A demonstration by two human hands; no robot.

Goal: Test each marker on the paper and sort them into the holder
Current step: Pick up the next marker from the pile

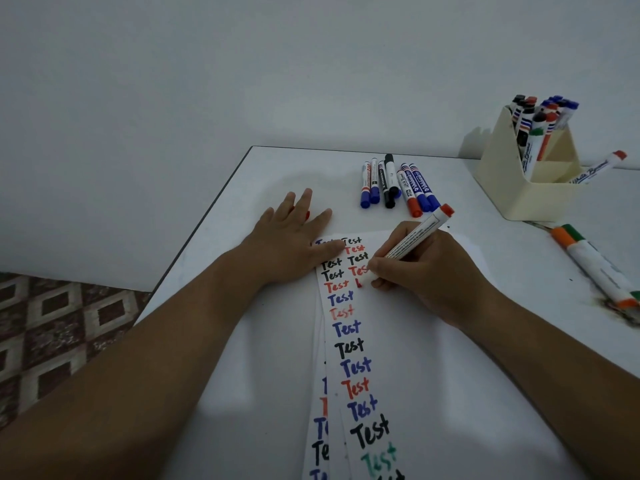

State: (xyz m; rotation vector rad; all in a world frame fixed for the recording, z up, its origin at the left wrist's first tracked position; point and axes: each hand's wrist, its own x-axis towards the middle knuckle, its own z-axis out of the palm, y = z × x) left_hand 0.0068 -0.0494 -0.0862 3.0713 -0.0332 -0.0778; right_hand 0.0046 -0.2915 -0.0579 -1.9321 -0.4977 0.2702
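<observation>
Your right hand [426,271] grips the red marker [417,235], tip on the paper [398,341] beside the second column; your left hand [294,237] lies flat, pinning the sheet. Lift that hand and the paper slides, smearing wet ink. The holder [519,181] stands well apart on the bench [242,341].

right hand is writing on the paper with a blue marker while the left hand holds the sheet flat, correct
Not quite: the head view shows the marker in the right hand is red, not blue. The left hand does lie flat on the paper.
</observation>
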